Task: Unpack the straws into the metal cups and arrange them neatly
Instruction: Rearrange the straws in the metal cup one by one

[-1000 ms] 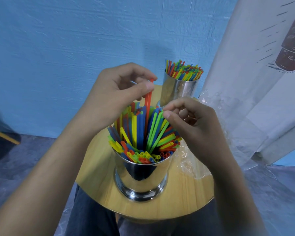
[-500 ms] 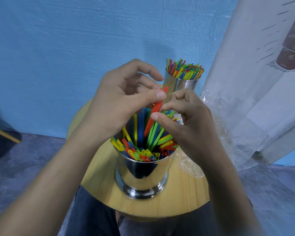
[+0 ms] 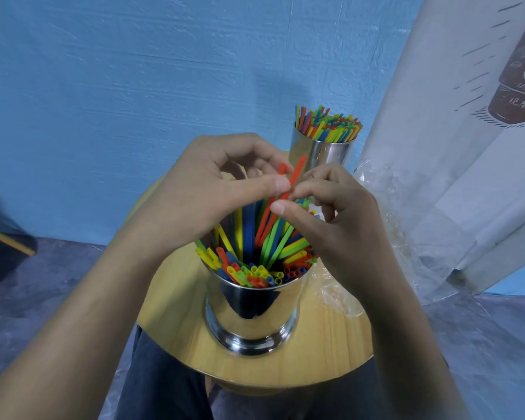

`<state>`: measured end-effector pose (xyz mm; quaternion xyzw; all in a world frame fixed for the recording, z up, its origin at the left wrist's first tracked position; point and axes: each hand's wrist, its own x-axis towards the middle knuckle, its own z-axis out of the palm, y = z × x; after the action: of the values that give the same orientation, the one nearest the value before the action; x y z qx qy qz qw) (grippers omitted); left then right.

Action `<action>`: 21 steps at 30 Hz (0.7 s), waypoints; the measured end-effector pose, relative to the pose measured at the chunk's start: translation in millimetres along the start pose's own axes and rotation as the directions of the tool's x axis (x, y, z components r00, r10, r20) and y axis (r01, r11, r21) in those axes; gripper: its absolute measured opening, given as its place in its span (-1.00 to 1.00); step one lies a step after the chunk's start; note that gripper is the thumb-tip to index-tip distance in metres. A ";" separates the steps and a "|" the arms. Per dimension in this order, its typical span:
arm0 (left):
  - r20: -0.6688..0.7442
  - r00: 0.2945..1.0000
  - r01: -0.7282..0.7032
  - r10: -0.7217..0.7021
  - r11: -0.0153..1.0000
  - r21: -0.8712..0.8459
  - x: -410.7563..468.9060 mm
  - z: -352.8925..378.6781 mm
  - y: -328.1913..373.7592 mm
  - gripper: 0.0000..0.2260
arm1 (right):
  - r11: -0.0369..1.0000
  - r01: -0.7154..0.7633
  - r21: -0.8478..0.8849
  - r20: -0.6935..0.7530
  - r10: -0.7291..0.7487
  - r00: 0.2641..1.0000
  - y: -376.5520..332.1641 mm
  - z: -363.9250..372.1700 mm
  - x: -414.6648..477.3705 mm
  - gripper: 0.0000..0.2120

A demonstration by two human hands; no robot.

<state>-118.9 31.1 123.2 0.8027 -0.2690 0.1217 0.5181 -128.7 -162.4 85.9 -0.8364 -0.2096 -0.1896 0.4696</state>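
A shiny metal cup [image 3: 252, 310] stands near the front of a small round wooden table [image 3: 176, 313]. It is packed with coloured straws [image 3: 255, 253] that lean unevenly. My left hand [image 3: 203, 195] pinches a red straw [image 3: 281, 170] above the cup. My right hand [image 3: 337, 216] pinches a second red straw [image 3: 297, 171] beside it; both straws rise above the bundle. A second metal cup [image 3: 322, 156] at the table's far side holds an upright bunch of straws [image 3: 328, 124].
Crumpled clear plastic wrapping [image 3: 400, 237] lies on the table's right side and hangs over its edge. A white printed curtain [image 3: 467, 116] hangs at the right, a blue wall behind. My dark-trousered legs show under the table.
Both hands rose and closed together above the front cup. One red straw was lifted higher, and my right hand now pinches a second red straw next to it.
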 end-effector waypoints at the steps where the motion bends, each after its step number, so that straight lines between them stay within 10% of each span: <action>1: 0.019 1.000 -0.002 0.002 1.000 0.009 -0.2 -1.0 -0.1 -0.88 | 1.000 0.001 -0.005 0.003 -0.001 1.000 0.4 0.3 0.3 -0.88; 12: -0.167 0.985 -0.071 0.034 0.973 -0.220 13.8 -13.4 4.5 -0.91 | 0.999 -0.008 -0.043 0.052 0.010 0.999 -1.8 -0.7 0.5 -0.91; 21: -0.022 0.999 0.027 -0.031 0.990 -0.141 8.3 -3.7 0.6 -0.92 | 0.999 -0.007 -0.034 0.048 0.009 0.999 -1.5 -0.3 1.8 -0.98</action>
<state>-112.1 31.7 129.2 0.7666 -0.2591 0.1045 0.5782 -128.0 -161.7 88.1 -0.8494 -0.2143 -0.1711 0.4509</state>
